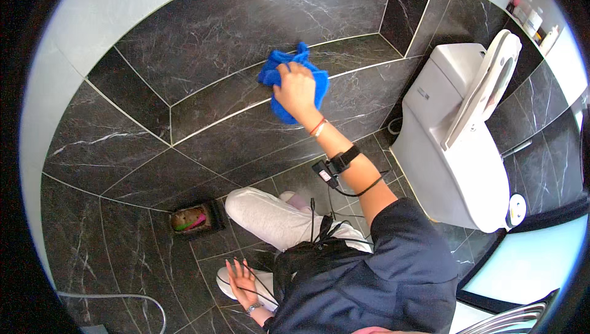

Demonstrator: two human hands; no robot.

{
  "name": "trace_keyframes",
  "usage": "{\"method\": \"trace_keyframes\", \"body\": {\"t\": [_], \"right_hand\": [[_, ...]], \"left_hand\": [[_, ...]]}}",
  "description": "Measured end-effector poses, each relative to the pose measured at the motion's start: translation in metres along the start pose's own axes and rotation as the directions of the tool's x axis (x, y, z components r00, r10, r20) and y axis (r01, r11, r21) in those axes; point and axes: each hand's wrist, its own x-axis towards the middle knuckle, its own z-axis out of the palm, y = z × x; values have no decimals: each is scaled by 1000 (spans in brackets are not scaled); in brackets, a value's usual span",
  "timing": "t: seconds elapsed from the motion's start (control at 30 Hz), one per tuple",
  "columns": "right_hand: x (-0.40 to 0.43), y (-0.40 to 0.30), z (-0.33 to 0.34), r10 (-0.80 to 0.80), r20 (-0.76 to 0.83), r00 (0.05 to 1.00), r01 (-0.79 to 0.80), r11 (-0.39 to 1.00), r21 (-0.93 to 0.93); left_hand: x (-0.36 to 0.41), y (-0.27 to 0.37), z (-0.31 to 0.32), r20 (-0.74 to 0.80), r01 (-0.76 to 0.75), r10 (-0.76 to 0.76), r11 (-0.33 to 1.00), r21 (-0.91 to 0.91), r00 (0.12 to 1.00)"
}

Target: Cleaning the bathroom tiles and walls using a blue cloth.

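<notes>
My right hand (295, 89) presses a bunched blue cloth (282, 107) against the ledge (216, 112) of a dark tiled wall niche. Its fingers bend over the cloth, part of which hangs below the ledge's front edge. On that forearm are a red and a pale bracelet and a black strap with a small cabled device (326, 173). My left hand (243, 280) rests on my knee in pale trousers, palm up and fingers apart. Thin black cables pass across this hand, and a metal watch circles its wrist.
A white toilet (461, 168) with its lid raised stands to the right. Bottles (533, 21) sit on a shelf at the far right. A recessed box (191, 219) with green and pink items lies left of my knee. At the lower left runs a grey hose (138, 296).
</notes>
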Motion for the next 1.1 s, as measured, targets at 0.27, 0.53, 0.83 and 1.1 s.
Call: {"method": "trace_keyframes", "body": {"t": [0.27,0.53,0.83,1.1], "right_hand": [[47,56,-85,373,30,927,-366,887,283],[89,175,-108,220,-308,926,-293,932,-215],[55,221,-29,369,-274,888,-452,811,-371],[18,116,-13,220,-179,959,-260,936,-238]], "left_hand": [[-3,-1,-7,-14,-21,21,998,-51,1000],[-6,4,9,-19,-16,15,997,-78,1000],[-4,0,3,-40,-39,35,995,-90,999],[-1,4,10,-40,14,-19,994,-111,999]]}}
